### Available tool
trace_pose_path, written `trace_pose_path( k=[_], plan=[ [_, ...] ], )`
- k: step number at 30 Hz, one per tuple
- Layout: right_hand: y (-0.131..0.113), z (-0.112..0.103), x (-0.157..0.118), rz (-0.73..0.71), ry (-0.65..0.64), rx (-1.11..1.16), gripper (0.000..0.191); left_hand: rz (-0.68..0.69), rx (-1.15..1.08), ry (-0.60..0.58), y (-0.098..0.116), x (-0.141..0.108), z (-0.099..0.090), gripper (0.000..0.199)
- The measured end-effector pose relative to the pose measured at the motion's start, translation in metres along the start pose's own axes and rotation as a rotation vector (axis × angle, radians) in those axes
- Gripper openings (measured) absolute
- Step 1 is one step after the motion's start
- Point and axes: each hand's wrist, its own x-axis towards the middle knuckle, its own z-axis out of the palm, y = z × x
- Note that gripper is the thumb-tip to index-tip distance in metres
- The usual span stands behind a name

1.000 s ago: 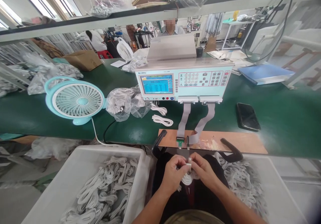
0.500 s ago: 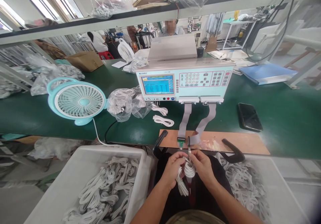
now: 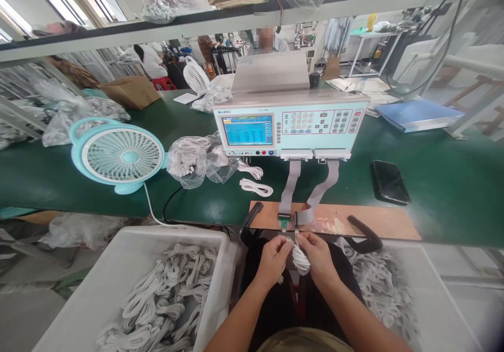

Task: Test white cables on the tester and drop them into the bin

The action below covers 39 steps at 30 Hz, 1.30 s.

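Note:
A coiled white cable (image 3: 301,260) hangs between my hands, just below the edge of the wooden board (image 3: 378,223). My left hand (image 3: 275,257) is closed, pinching a cable end near the green circuit board (image 3: 284,224). My right hand (image 3: 315,253) is closed on the cable at the connector of the right ribbon cable (image 3: 321,189). Whether the plugs are seated is too small to tell. Both ribbon cables run up to the tester (image 3: 287,126), whose blue screen is lit.
White bins of coiled cables stand at left (image 3: 129,236) and right (image 3: 444,289). On the green table (image 3: 205,205) are a fan (image 3: 128,156), bagged cables (image 3: 189,155), two loose coils and a phone (image 3: 391,182). Black clamps flank my hands. A person sits behind the tester.
The cable bundle under my left hand has moved mostly out of sight behind it. The coil between my hands has swung slightly right, and my left hand has tilted. The view shifted a little.

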Motion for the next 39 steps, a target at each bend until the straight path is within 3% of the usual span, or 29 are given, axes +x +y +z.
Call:
trace_pose_path(
  k=[3,7,13,39],
  plan=[
    [-0.003,-0.002,-0.001,0.016,-0.022,0.008,0.039,0.083,0.059,0.062,0.0,0.001,0.002,0.033],
    [-0.008,-0.006,-0.002,0.013,-0.08,-0.048,0.037,-0.004,-0.139,0.162,-0.01,0.003,0.009,0.032],
    [-0.011,-0.009,0.002,-0.017,-0.11,-0.148,0.04,-0.043,-0.29,0.215,-0.023,0.008,0.01,0.029],
    [-0.008,-0.011,0.006,0.004,-0.113,-0.12,0.038,-0.123,-0.512,0.232,-0.005,0.009,0.014,0.027]
  ],
)
